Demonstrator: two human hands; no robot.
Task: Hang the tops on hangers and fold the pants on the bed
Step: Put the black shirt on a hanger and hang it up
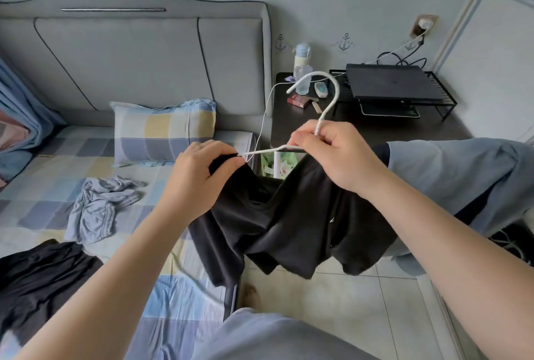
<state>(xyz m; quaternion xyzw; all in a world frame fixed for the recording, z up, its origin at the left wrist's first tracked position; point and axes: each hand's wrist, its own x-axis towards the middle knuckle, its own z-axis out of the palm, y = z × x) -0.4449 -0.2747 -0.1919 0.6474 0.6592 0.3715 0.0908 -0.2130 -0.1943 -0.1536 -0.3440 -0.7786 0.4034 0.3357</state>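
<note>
right hand [332, 154] clamped round white hanger [326, 105] neck, left hand [199, 174] pinching black top [289, 215] shoulder onto hanger arm, top hanging aloft just beside bed [52, 157], grey garment [95, 209] crumpled on bed, second black garment [37, 281] on bed

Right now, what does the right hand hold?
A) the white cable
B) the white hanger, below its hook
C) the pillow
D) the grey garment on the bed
B: the right hand grips the white hanger just under the hook, while the left hand pinches the black top at the hanger's arm.
</note>
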